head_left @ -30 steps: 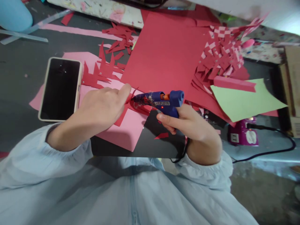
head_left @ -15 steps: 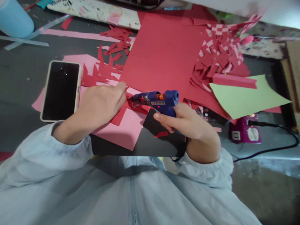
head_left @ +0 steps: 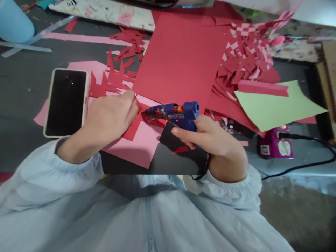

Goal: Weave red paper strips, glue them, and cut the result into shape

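Note:
My right hand (head_left: 210, 140) is wrapped round a blue glue gun (head_left: 175, 112), its nozzle pointing left at a small red paper cutout (head_left: 136, 122). My left hand (head_left: 110, 117) is curled, its fingertips pinching that red cutout against a pink sheet (head_left: 136, 147). The nozzle tip is a finger's width from my left fingertips. The pink sheet lies partly over a black sheet (head_left: 168, 157) at the table's near edge.
A phone (head_left: 67, 101) lies screen-up to the left of my left hand. A large red sheet (head_left: 181, 59), red scraps (head_left: 128, 42), a woven red-pink paper piece (head_left: 244, 49) and a light green sheet (head_left: 275, 106) lie beyond. A purple power strip (head_left: 274, 147) with a black cable sits at right.
My left hand has slid slightly left and its fingertips have closed on the red cutout. The glue gun has followed a little to the left.

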The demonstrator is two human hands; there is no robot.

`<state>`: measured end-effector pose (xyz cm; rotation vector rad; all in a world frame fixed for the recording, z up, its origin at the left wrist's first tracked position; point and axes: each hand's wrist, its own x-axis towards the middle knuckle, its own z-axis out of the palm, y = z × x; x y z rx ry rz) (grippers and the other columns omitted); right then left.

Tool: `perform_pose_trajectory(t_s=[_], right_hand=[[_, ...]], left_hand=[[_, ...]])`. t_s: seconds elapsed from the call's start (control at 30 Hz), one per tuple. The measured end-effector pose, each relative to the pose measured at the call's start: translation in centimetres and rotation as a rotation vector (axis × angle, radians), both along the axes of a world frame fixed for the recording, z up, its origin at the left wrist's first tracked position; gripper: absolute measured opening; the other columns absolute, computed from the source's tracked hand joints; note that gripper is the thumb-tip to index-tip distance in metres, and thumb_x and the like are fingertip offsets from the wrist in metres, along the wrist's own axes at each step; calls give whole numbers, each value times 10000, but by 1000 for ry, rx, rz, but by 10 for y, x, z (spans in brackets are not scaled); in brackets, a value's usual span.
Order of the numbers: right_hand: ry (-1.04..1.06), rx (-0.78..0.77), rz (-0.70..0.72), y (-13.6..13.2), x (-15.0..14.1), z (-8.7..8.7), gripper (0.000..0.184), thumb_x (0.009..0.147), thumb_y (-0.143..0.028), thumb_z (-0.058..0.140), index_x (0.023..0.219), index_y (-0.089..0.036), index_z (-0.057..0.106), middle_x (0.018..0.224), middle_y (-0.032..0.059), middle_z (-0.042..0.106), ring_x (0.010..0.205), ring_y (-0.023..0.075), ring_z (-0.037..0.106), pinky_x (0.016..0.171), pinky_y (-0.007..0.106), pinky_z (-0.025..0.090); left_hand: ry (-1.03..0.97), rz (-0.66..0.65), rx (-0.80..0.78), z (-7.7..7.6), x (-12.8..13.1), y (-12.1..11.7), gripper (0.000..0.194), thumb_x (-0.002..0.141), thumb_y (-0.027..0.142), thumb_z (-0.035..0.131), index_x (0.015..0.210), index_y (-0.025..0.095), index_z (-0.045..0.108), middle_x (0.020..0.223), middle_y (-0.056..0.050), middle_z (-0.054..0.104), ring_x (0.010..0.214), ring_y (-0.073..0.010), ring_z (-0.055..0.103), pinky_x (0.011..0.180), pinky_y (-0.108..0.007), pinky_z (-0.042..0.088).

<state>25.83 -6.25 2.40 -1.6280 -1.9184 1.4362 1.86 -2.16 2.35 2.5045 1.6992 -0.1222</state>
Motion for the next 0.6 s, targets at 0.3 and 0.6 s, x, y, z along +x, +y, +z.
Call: perform_pose_trajectory(t_s=[0.3, 0.6], right_hand=[[-45, 2, -9, 1, 1, 0, 469, 839, -614, 579, 613, -231, 431, 467, -31, 474, 458, 111, 434, 474, 270, 322], [-58, -21, -15, 1, 2, -1, 473, 837, -620, 581, 616, -233, 423, 482, -28, 473, 472, 115, 435, 488, 275, 330]], left_hand=[[-42, 32, -26, 0, 1, -1, 375, 981, 323, 335, 1093, 158, 653, 827, -112, 736, 803, -271, 731, 696, -334, 500], [-20, 21, -23, 0, 1, -1, 378, 987, 325, 326, 1091, 148, 644, 818, -107, 730, 772, -258, 726, 664, -315, 480]])
